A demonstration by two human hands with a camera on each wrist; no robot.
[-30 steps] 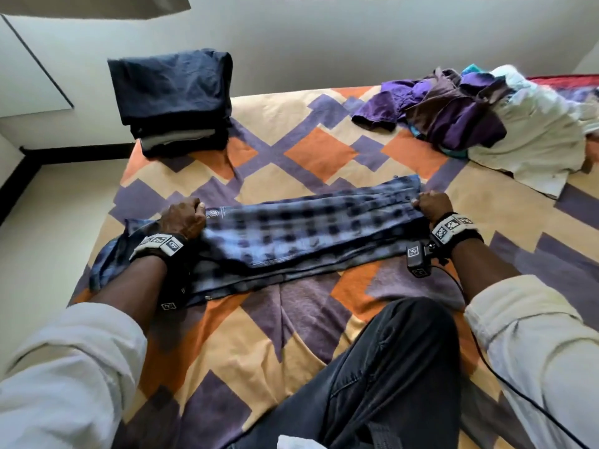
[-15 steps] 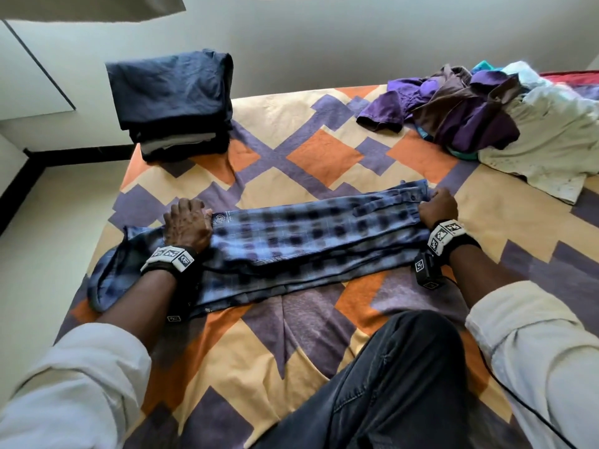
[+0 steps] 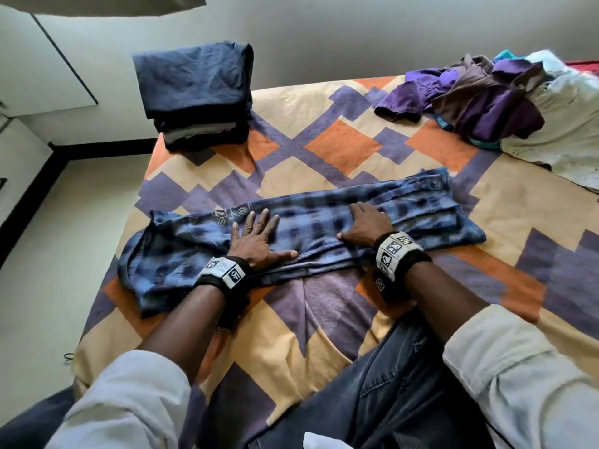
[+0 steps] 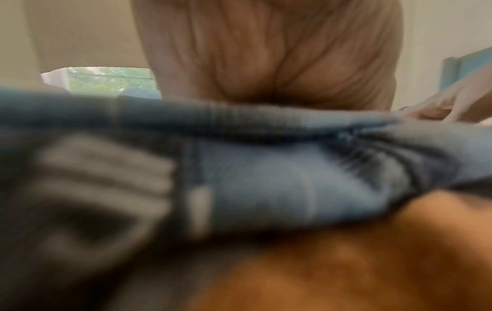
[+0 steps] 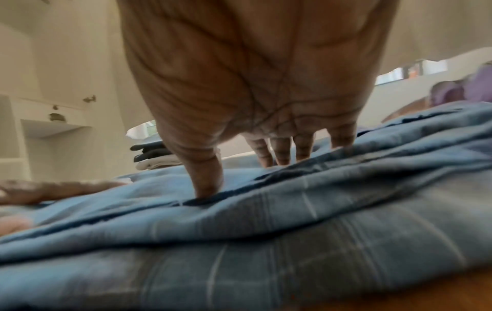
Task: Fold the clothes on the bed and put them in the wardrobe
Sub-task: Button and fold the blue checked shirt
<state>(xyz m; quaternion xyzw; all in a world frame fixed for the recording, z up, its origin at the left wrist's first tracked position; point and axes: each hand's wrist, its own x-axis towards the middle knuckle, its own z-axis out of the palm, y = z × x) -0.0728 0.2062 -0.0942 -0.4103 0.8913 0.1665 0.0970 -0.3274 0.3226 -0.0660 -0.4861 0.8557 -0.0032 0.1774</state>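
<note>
A blue plaid shirt (image 3: 311,222) lies folded into a long strip across the patterned bed (image 3: 340,147). My left hand (image 3: 259,234) lies flat on its middle-left part, fingers spread. My right hand (image 3: 366,223) presses flat on the strip just right of centre. In the right wrist view its fingers (image 5: 279,151) and thumb stand straight on the blue cloth (image 5: 266,221). The left wrist view is blurred; it shows the palm (image 4: 266,52) above the blue fabric (image 4: 266,189).
A stack of folded dark clothes (image 3: 197,95) sits at the bed's far left corner. A heap of unfolded purple, brown and white clothes (image 3: 505,102) lies at the far right. My knee in dark jeans (image 3: 372,400) rests on the near bed. Bare floor lies to the left.
Both hands have let go of the shirt's ends and moved inward, and they now lie flat on its middle. The head view has shifted closer.
</note>
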